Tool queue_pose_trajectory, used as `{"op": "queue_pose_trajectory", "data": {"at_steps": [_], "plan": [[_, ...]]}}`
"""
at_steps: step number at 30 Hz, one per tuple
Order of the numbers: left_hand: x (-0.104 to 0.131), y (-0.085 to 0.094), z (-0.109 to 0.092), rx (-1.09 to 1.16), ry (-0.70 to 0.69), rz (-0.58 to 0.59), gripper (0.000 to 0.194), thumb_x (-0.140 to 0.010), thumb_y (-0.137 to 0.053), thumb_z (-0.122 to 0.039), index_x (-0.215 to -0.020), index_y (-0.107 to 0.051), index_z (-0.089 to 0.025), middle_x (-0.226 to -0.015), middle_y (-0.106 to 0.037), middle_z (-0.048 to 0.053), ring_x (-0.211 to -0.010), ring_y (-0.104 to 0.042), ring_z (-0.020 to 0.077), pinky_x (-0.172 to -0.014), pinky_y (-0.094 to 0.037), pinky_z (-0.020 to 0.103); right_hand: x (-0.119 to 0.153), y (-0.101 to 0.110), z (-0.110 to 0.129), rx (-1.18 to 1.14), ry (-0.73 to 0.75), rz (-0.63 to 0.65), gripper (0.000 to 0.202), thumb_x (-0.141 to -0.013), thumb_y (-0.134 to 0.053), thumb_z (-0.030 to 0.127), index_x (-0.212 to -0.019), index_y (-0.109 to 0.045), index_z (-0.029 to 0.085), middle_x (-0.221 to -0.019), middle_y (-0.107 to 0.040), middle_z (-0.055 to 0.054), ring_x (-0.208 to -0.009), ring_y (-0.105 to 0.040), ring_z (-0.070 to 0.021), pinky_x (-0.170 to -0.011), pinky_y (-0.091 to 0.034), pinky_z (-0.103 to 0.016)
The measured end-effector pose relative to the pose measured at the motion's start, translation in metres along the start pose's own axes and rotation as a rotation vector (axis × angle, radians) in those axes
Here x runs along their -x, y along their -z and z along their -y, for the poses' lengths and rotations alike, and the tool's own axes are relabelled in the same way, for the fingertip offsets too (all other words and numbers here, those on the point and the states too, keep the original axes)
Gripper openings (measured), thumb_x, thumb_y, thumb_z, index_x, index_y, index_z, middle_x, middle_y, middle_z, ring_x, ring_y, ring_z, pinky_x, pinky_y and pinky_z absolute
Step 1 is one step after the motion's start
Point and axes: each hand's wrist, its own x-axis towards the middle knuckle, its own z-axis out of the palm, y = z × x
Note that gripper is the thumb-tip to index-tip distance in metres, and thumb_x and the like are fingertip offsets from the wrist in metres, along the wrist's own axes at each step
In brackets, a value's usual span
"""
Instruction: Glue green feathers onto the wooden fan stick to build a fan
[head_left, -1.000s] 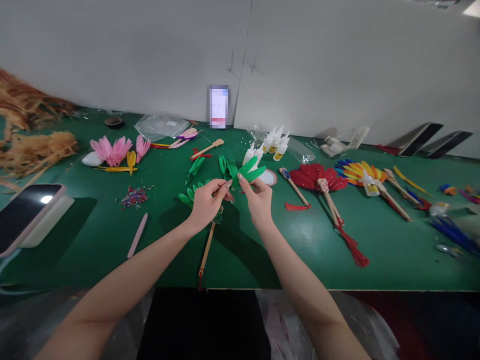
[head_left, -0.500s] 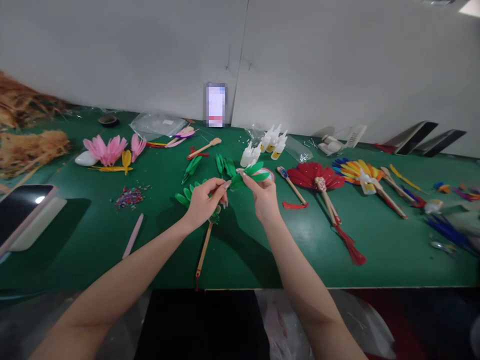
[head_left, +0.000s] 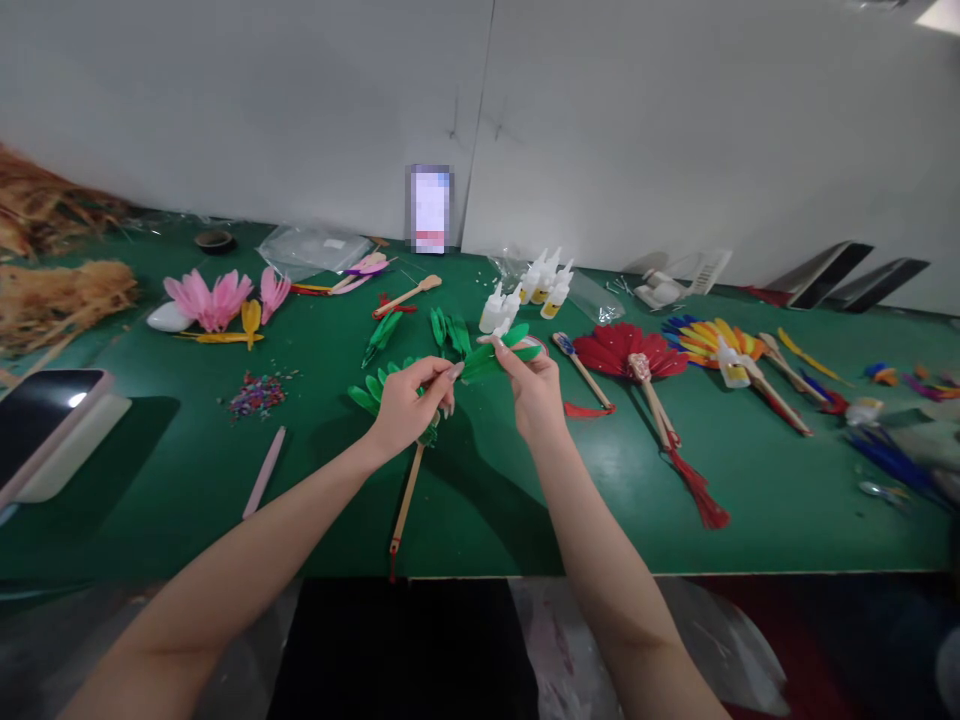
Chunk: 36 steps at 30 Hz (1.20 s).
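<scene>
Pinched fingers of my left hand (head_left: 412, 405) close on the near end of a small bunch of green feathers (head_left: 482, 362). My right hand (head_left: 534, 392) grips the same bunch farther right, thumb and fingers pressed together, with feather tips showing past them. Beneath my left hand lies a fan of green feathers (head_left: 365, 397), partly hidden, its wooden handle (head_left: 407, 500) pointing toward me with a red cord at its end. Loose green feathers (head_left: 450, 332) lie just beyond my hands, and another green bundle (head_left: 381, 338) is to their left.
White glue bottles (head_left: 495, 308) stand behind my hands. A red feather fan (head_left: 630, 352) and a multicoloured one (head_left: 712, 342) lie right. Pink feathers (head_left: 214, 300), coloured chips (head_left: 257, 395), a pink pen (head_left: 265, 472) and a phone (head_left: 49, 430) are left. Another phone (head_left: 430, 210) leans on the wall.
My right hand has shifted slightly right along the green feathers, and its fingers sit differently on them. The left hand keeps its pinch in nearly the same place.
</scene>
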Motion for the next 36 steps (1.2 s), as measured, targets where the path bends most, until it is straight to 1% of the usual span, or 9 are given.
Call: {"op": "queue_pose_trajectory", "data": {"at_steps": [2, 6, 12, 15, 18, 23, 27, 32, 36], "plan": [[0.0005, -0.0011, -0.0001, 0.006, -0.002, 0.006, 0.02, -0.09, -0.053, -0.031, -0.079, -0.059, -0.016, -0.052, -0.057, -0.004, -0.047, -0.055, 0.007, -0.052, -0.046, 0.018, -0.0009, 0.001, 0.0015, -0.007, -0.016, -0.035, 0.018, -0.06, -0.079, 0.033, -0.06, -0.065, 0.023, -0.078, -0.075, 0.002, -0.088, -0.069, -0.0185, -0.087, -0.051, -0.034], [0.0013, -0.0021, 0.0002, 0.038, 0.025, 0.013, 0.019, -0.09, -0.053, -0.032, -0.081, -0.059, -0.016, -0.052, -0.057, -0.004, -0.046, -0.055, 0.0078, -0.051, -0.047, 0.019, -0.0017, 0.0024, 0.003, 0.036, -0.013, -0.048, 0.019, -0.061, -0.078, 0.036, -0.062, -0.064, 0.023, -0.078, -0.073, 0.002, -0.091, -0.068, -0.0187, -0.085, -0.051, -0.034], [0.0001, -0.0004, -0.0005, 0.025, 0.023, 0.014, 0.022, -0.09, -0.054, -0.033, -0.077, -0.059, -0.016, -0.051, -0.057, -0.004, -0.046, -0.056, 0.0077, -0.052, -0.047, 0.018, 0.0004, 0.0017, 0.0009, 0.119, -0.015, 0.117, 0.016, -0.065, -0.078, 0.032, -0.079, -0.073, 0.023, -0.087, -0.075, 0.0, -0.091, -0.068, -0.0196, -0.088, -0.051, -0.034], [0.0, -0.0001, -0.0013, 0.022, 0.021, 0.017, 0.021, -0.09, -0.054, -0.033, -0.078, -0.059, -0.017, -0.052, -0.057, -0.004, -0.046, -0.056, 0.0078, -0.051, -0.047, 0.019, 0.0009, 0.002, -0.0001, 0.113, 0.017, 0.138, 0.012, -0.068, -0.077, 0.029, -0.078, -0.074, 0.024, -0.083, -0.075, 0.001, -0.088, -0.069, -0.0183, -0.087, -0.05, -0.033], [0.0006, -0.0008, -0.0017, 0.02, 0.025, 0.026, 0.022, -0.09, -0.053, -0.034, -0.078, -0.06, -0.017, -0.052, -0.058, -0.003, -0.046, -0.056, 0.0083, -0.051, -0.047, 0.019, 0.0, 0.0037, -0.0009, 0.123, 0.029, 0.114, 0.01, -0.067, -0.078, 0.029, -0.076, -0.074, 0.024, -0.077, -0.074, 0.002, -0.082, -0.068, -0.0176, -0.083, -0.051, -0.033], [0.0014, -0.0023, -0.0019, 0.016, 0.026, 0.025, 0.022, -0.09, -0.053, -0.034, -0.078, -0.06, -0.017, -0.051, -0.057, -0.003, -0.045, -0.056, 0.0081, -0.049, -0.047, 0.019, -0.0003, 0.0047, -0.0005, 0.109, 0.001, 0.055, 0.016, -0.062, -0.08, 0.034, -0.068, -0.071, 0.023, -0.067, -0.068, 0.003, -0.076, -0.065, -0.0177, -0.077, -0.051, -0.033], [0.0014, -0.003, -0.0029, 0.025, 0.035, 0.015, 0.022, -0.09, -0.054, -0.034, -0.078, -0.06, -0.017, -0.051, -0.058, -0.003, -0.046, -0.056, 0.0081, -0.05, -0.047, 0.018, 0.0012, 0.0024, 0.0015, 0.085, -0.033, 0.016, 0.021, -0.059, -0.08, 0.036, -0.06, -0.065, 0.022, -0.065, -0.066, 0.003, -0.072, -0.064, -0.016, -0.072, -0.051, -0.03], [0.0015, -0.0036, -0.0025, 0.044, 0.049, 0.009, 0.022, -0.089, -0.054, -0.034, -0.077, -0.06, -0.017, -0.051, -0.057, -0.003, -0.046, -0.056, 0.008, -0.049, -0.046, 0.018, 0.0008, 0.0029, 0.0015, 0.064, -0.069, -0.009, 0.026, -0.061, -0.077, 0.044, -0.06, -0.061, 0.023, -0.061, -0.064, 0.003, -0.071, -0.064, -0.0165, -0.066, -0.05, -0.029], [0.0014, -0.0028, -0.0004, 0.063, 0.056, 0.013, 0.022, -0.089, -0.054, -0.034, -0.078, -0.059, -0.017, -0.051, -0.057, -0.003, -0.046, -0.055, 0.0085, -0.05, -0.047, 0.019, 0.0004, 0.004, 0.0019, 0.057, -0.092, 0.012, 0.028, -0.066, -0.073, 0.05, -0.063, -0.062, 0.024, -0.062, -0.065, 0.002, -0.079, -0.066, -0.0195, -0.069, -0.051, -0.031]]}}
